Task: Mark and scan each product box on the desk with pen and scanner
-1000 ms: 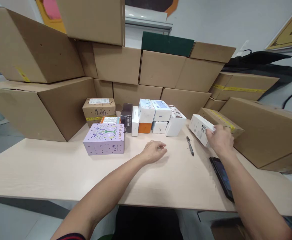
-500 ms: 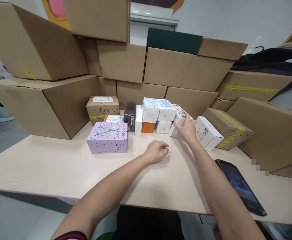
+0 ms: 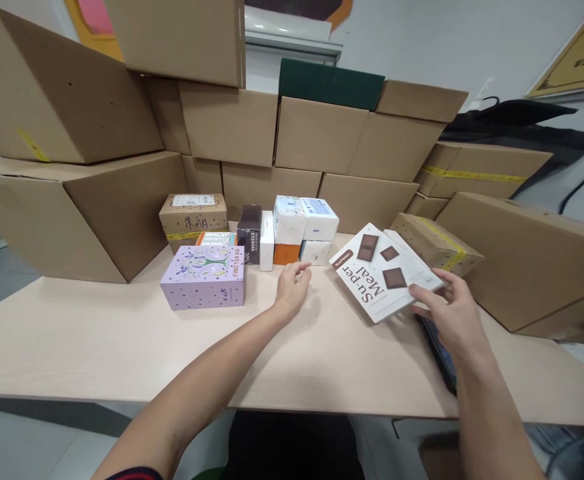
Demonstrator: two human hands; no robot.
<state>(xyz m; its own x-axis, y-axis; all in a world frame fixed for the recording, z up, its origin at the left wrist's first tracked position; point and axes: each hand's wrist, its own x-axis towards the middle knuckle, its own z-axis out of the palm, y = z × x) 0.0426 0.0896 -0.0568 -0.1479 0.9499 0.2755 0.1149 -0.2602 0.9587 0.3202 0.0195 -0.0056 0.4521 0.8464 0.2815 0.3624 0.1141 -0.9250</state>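
Note:
My right hand (image 3: 455,312) grips the right end of a white box printed "Su-per Meal" (image 3: 379,301) with brown chocolate squares on it. The box is tilted toward me above the right part of the table. My left hand (image 3: 292,291) hovers over the middle of the table, fingers partly stretched and apart, holding nothing. Just beyond it stands a row of small boxes: a dark one (image 3: 249,237), a narrow white one (image 3: 267,243), and white-and-blue packs (image 3: 289,221) stacked over an orange box (image 3: 287,254). A lilac box (image 3: 203,287) lies left of them.
Large brown cartons (image 3: 229,127) wall off the back and both sides of the table (image 3: 97,340). Small taped cartons stand at back left (image 3: 195,217) and right (image 3: 429,243). A dark device with a screen (image 3: 445,363) lies partly hidden under my right arm.
My right hand has drawn a white box out of the row's right end, toward me and to the right, turning its printed face up. My left hand has shifted slightly left and forward.

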